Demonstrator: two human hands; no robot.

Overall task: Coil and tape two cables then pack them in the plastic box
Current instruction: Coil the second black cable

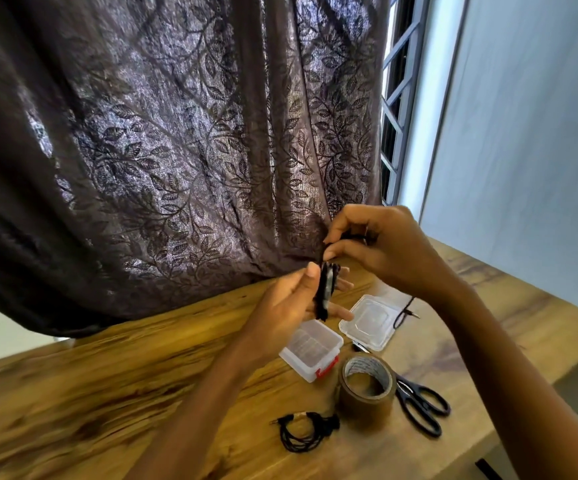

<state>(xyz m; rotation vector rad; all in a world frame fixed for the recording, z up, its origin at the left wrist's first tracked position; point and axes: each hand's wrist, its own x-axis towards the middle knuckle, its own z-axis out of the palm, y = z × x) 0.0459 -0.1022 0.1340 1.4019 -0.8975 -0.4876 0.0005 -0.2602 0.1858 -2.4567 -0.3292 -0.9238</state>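
Cable, black, folded into a narrow upright bundle, is held in the air at centre right of the frame, above the table. Curtain, dark with a leaf pattern, fills the upper left and hangs down to the table's far edge. The table's lower left is bare wood; its right edge runs along the lower right of the frame. Right hand pinches the bundle's top, fingers together on it. Left hand clamps the bundle's middle between thumb and fingers. Tape roll, brown, stands on its side; print inside its core is unreadable. Plastic box, open, with a red latch, lies just left of its lid. Scissors lie right of the roll. A second cable, coiled, lies at lower centre.
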